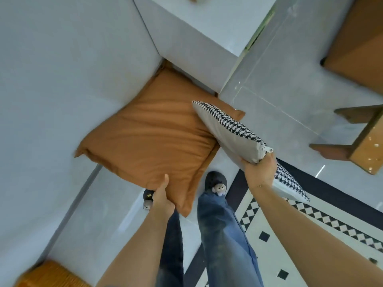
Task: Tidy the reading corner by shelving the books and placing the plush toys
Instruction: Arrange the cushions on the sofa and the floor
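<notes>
An orange-brown cushion fills the corner where two white walls meet. My left hand grips its near corner, thumb on top. A grey cushion with a black-and-white houndstooth face tilts over the orange cushion's right edge, and my right hand holds it by the zipper end. No books or plush toys show in this view.
White walls close in the left and back. A wooden stool stands at the right, and brown furniture at the top right. A black-and-white checkered rug lies under my feet in slippers. A woven orange item sits bottom left.
</notes>
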The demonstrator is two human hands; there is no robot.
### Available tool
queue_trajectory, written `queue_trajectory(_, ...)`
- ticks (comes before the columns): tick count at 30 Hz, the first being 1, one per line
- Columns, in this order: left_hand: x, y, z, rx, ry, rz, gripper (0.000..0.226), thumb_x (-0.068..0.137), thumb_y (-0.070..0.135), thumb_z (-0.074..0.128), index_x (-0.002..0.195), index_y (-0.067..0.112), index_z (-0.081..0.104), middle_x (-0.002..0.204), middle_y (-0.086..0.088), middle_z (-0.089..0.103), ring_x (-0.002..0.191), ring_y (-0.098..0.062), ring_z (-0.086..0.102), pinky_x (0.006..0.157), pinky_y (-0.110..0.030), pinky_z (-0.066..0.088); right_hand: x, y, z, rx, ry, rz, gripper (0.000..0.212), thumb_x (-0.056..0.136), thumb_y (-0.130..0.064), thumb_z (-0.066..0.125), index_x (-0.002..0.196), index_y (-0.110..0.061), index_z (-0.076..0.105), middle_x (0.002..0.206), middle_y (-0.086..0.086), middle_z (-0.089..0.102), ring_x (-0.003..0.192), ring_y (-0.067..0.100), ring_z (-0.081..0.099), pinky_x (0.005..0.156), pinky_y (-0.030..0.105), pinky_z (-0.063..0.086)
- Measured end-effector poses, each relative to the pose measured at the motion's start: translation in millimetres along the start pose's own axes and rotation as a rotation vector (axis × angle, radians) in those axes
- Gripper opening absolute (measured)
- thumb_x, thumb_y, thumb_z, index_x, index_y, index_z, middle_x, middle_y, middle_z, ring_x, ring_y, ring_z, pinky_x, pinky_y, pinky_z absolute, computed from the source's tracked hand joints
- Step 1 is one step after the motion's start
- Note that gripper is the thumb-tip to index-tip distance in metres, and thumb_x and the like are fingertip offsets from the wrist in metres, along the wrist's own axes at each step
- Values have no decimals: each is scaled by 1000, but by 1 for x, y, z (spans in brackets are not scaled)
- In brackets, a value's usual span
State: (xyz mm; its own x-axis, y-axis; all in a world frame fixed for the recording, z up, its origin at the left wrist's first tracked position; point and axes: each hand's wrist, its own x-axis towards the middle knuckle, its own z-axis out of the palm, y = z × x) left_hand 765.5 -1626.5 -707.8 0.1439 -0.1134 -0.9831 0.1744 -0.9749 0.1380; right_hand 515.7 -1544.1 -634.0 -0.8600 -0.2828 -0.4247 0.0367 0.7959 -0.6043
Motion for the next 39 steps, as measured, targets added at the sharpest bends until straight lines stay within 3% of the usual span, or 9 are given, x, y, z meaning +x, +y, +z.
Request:
queue_trajectory(4, 52, 6, -48, 87, -85, -87, 105, 58, 73, 76, 144, 25, 40, 143, -9, 48, 126, -36, 51, 103, -61, 38, -9, 9, 17, -70, 34, -129, 35, 70, -5, 78, 102, -1, 64, 94, -3, 47, 90, 21, 50, 78, 35, 47)
queue_trajectory(8, 118, 7, -68, 273, 46, -184, 86, 61, 67, 76, 130, 22, 52, 135, -5, 53, 121, -34, 53, 104, -58, 38, -15, 11, 31, -157, 48, -186, 37, 66, -12, 79, 97, -2, 61, 91, 0, 51, 87, 23, 50, 76, 38, 47)
queue_trajectory(11, 75, 30, -32, 230, 74, -198, 68, 71, 44, 76, 127, 14, 54, 133, -2, 53, 119, -32, 52, 106, -48, 40, -21, 7, 36, -194, 51, -180, 37, 64, -11, 79, 91, -2, 56, 88, 2, 50, 84, 26, 49, 74, 43, 46)
queue_trajectory(18, -40, 106, 35, -45, -356, -57, 34, 99, 14, 48, 133, 8, 48, 127, -14, 59, 110, -26, 58, 101, -44, 43, -25, -24, 25, -102, 32, -51, 35, 66, -14, 76, 86, -13, 47, 86, 9, 58, 80, 32, 55, 69, 42, 49)
queue_trajectory(22, -77, 152, 55, 238, -349, -9, 48, 94, 22, 60, 136, 7, 44, 122, -17, 58, 110, -28, 58, 92, -52, 48, -50, -59, 22, -52, 8, -155, 35, 66, -5, 75, 87, -14, 48, 88, 7, 54, 82, 30, 52, 69, 40, 46)
queue_trajectory(26, -94, 181, 63, 407, -424, -114, 95, 70, 51, 78, 145, 17, 30, 144, -24, 37, 124, -45, 47, 90, -65, 46, -93, -86, 29, -105, -74, -456, 37, 59, 4, 79, 89, -3, 58, 93, 5, 54, 86, 20, 49, 76, 44, 49)
queue_trajectory(29, -117, 188, 66, 635, -449, -137, 80, 68, 46, 82, 130, 7, 50, 125, -19, 62, 110, -37, 62, 93, -56, 50, -128, -91, 46, -227, -144, -744, 43, 47, 10, 80, 83, -1, 60, 94, 11, 57, 91, 19, 45, 83, 33, 40)
queue_trajectory(33, -128, 183, 52, 739, -182, 211, 73, 73, -6, 71, 137, 5, 40, 131, -10, 56, 116, -32, 57, 89, -38, 47, -149, -93, 62, -287, -201, -803, 48, 41, 12, 80, 80, -5, 58, 99, 3, 52, 91, 19, 45, 82, 24, 31)
queue_trajectory(39, -161, 207, 35, 636, -316, 550, 81, 75, -13, 62, 144, 20, 35, 119, 3, 54, 107, -18, 55, 79, -30, 47, -167, -112, 49, -5, -275, -587, 46, 63, -4, 77, 102, -9, 53, 123, 0, 43, 118, 15, 43, 101, 25, 37)
